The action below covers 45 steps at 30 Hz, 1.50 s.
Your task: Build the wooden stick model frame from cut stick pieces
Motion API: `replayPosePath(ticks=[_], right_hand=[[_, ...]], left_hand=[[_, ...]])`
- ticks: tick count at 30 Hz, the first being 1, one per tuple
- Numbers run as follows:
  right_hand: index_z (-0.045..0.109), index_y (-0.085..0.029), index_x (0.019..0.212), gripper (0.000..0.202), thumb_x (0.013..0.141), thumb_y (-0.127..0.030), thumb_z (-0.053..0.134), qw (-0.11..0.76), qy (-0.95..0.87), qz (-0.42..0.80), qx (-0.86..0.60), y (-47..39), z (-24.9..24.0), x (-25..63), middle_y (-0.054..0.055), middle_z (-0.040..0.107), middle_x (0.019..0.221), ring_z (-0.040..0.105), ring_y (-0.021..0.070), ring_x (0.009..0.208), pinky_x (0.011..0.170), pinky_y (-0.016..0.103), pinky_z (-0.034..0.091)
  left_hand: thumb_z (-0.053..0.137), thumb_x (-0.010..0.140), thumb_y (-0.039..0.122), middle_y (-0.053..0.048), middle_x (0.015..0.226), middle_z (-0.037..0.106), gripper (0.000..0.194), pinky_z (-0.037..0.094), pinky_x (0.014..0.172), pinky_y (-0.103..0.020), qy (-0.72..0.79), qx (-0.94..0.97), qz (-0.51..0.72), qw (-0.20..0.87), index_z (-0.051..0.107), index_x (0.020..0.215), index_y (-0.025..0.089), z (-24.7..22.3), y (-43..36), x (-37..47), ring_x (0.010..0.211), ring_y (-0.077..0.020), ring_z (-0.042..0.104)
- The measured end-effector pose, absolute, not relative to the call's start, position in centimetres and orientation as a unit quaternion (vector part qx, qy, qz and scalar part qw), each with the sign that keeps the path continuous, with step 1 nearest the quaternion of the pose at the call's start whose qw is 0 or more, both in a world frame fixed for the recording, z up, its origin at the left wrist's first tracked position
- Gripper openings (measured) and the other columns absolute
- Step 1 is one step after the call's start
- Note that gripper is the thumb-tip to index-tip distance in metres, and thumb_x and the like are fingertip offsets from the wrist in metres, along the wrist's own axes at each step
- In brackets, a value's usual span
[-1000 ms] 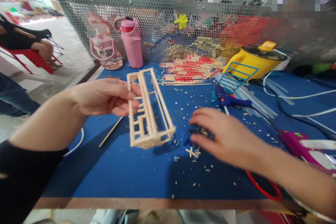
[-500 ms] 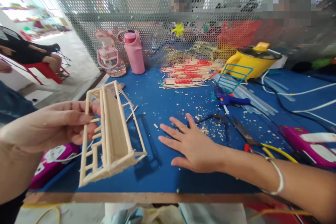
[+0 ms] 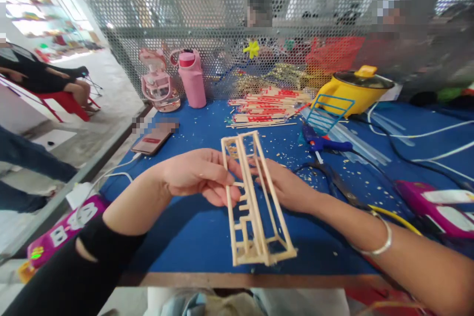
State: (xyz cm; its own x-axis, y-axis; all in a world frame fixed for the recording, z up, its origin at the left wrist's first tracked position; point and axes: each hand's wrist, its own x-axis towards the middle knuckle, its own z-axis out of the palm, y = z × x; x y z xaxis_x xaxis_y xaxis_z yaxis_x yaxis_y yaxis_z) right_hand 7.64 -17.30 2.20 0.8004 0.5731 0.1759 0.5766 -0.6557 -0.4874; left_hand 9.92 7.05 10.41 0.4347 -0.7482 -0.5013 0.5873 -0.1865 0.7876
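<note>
A pale frame of thin wooden sticks point(image 3: 249, 207) is held tilted above the blue table. My left hand point(image 3: 203, 175) grips its left side, fingers closed round a long stick near short rungs. My right hand point(image 3: 283, 182) is behind the frame's right side, its fingers partly hidden by the sticks, so whether they grip it is unclear. Beyond the hands lies a pile of sticks with red wrappers point(image 3: 268, 103). A blue glue gun point(image 3: 329, 144) and dark-bladed pliers or scissors point(image 3: 346, 190) lie right of my right hand.
Two pink bottles point(image 3: 192, 79) stand at the back left, near a phone point(image 3: 155, 138). A yellow pot point(image 3: 355, 91) and a blue wire rack point(image 3: 329, 112) are at the back right. Cables and purple packs point(image 3: 431, 202) lie at the right. A seated person point(image 3: 40, 71) is beyond the table.
My left hand has carried the stick frame rightward and turned it. My right hand, earlier spread flat on the table, is now behind the frame. The phone has come into full view.
</note>
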Motion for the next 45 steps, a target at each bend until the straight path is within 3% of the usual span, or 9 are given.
replayPosePath(ticks=[2, 5, 8, 11, 14, 22, 31, 39, 45], right_hand=[[0.065, -0.019, 0.104, 0.026, 0.09, -0.024, 0.044, 0.344, -0.196, -0.027, -0.918, -18.4, 3.0, 7.6, 0.008, 0.068, 0.11, 0.063, 0.0218, 0.097, 0.084, 0.038, 0.05], [0.063, -0.018, 0.099, 0.019, 0.084, -0.025, 0.053, 0.372, -0.072, -0.078, -0.922, -18.8, 5.4, 7.5, 0.005, 0.069, 0.088, 0.062, 0.0173, 0.071, 0.063, 0.03, 0.05], [0.066, -0.019, 0.093, 0.015, 0.086, -0.025, 0.055, 0.332, -0.172, -0.141, -0.917, -17.2, 8.9, 6.9, 0.003, 0.066, 0.086, 0.06, 0.0153, 0.076, 0.067, 0.027, 0.047], [0.07, -0.019, 0.085, 0.016, 0.086, -0.023, 0.055, 0.253, -0.32, -0.1, -0.907, -14.9, 11.2, 6.3, 0.003, 0.064, 0.08, 0.058, 0.015, 0.077, 0.07, 0.027, 0.043], [0.071, -0.018, 0.082, 0.015, 0.084, -0.023, 0.058, 0.206, -0.344, -0.065, -0.914, -13.4, 11.3, 6.5, 0.003, 0.062, 0.075, 0.057, 0.0155, 0.074, 0.066, 0.027, 0.041], [0.07, -0.019, 0.075, 0.014, 0.081, -0.017, 0.058, 0.207, -0.366, -0.003, -0.907, -13.1, 11.1, 7.6, 0.001, 0.064, 0.074, 0.056, 0.0132, 0.071, 0.064, 0.025, 0.039], [0.069, -0.017, 0.077, 0.014, 0.081, -0.015, 0.055, 0.206, -0.362, -0.001, -0.909, -13.6, 10.6, 7.7, 0.0, 0.063, 0.071, 0.055, 0.0118, 0.066, 0.062, 0.025, 0.038], [0.067, -0.018, 0.074, 0.013, 0.082, -0.018, 0.057, 0.265, -0.342, -0.01, -0.902, -14.2, 9.8, 7.7, -0.002, 0.063, 0.069, 0.056, 0.0104, 0.064, 0.061, 0.023, 0.04], [0.068, -0.018, 0.082, 0.019, 0.09, -0.022, 0.051, 0.201, -0.394, -0.035, -0.896, -14.3, 10.1, 7.4, 0.001, 0.065, 0.077, 0.057, 0.0145, 0.075, 0.073, 0.03, 0.038]], left_hand=[[0.071, 0.064, 0.014, -0.005, 0.071, 0.074, 0.023, 0.056, 0.052, -0.019, -0.081, 0.563, -0.525, 0.633, 0.068, 0.088, 0.013, 10.0, 6.2, 10.6, 0.058, -0.0145, 0.069], [0.068, 0.067, 0.014, -0.005, 0.07, 0.074, 0.018, 0.055, 0.051, -0.018, -0.085, 0.578, -0.518, 0.625, 0.068, 0.085, 0.014, 9.5, 6.1, 11.3, 0.057, -0.0135, 0.069], [0.067, 0.068, 0.015, -0.005, 0.071, 0.074, 0.019, 0.055, 0.052, -0.018, -0.086, 0.592, -0.515, 0.614, 0.068, 0.087, 0.014, 8.8, 6.4, 11.7, 0.058, -0.0128, 0.069], [0.066, 0.07, 0.016, -0.004, 0.072, 0.073, 0.018, 0.056, 0.055, -0.019, -0.091, 0.598, -0.502, 0.618, 0.068, 0.088, 0.014, 7.8, 6.4, 11.9, 0.058, -0.0118, 0.068], [0.067, 0.071, 0.018, -0.004, 0.07, 0.072, 0.015, 0.055, 0.055, -0.019, -0.105, 0.589, -0.495, 0.63, 0.068, 0.086, 0.014, 7.2, 6.2, 11.9, 0.058, -0.0112, 0.067], [0.069, 0.075, 0.026, -0.007, 0.076, 0.071, 0.018, 0.055, 0.063, -0.021, -0.146, 0.536, -0.47, 0.686, 0.068, 0.088, 0.013, 6.6, 6.2, 10.9, 0.063, -0.011, 0.066], [0.08, 0.064, 0.025, -0.003, 0.07, 0.068, 0.028, 0.053, 0.056, -0.016, 0.018, 0.558, -0.341, 0.756, 0.063, 0.084, 0.013, 6.3, 5.2, 8.5, 0.06, -0.0086, 0.064], [0.077, 0.068, 0.021, -0.001, 0.065, 0.065, 0.025, 0.053, 0.056, -0.015, 0.051, 0.553, -0.31, 0.772, 0.061, 0.085, 0.012, 6.6, 4.9, 7.9, 0.055, -0.0062, 0.06], [0.079, 0.064, 0.019, 0.0, 0.065, 0.065, 0.03, 0.052, 0.054, -0.016, 0.042, 0.548, -0.325, 0.769, 0.061, 0.087, 0.012, 6.8, 4.9, 7.9, 0.054, -0.006, 0.059]])
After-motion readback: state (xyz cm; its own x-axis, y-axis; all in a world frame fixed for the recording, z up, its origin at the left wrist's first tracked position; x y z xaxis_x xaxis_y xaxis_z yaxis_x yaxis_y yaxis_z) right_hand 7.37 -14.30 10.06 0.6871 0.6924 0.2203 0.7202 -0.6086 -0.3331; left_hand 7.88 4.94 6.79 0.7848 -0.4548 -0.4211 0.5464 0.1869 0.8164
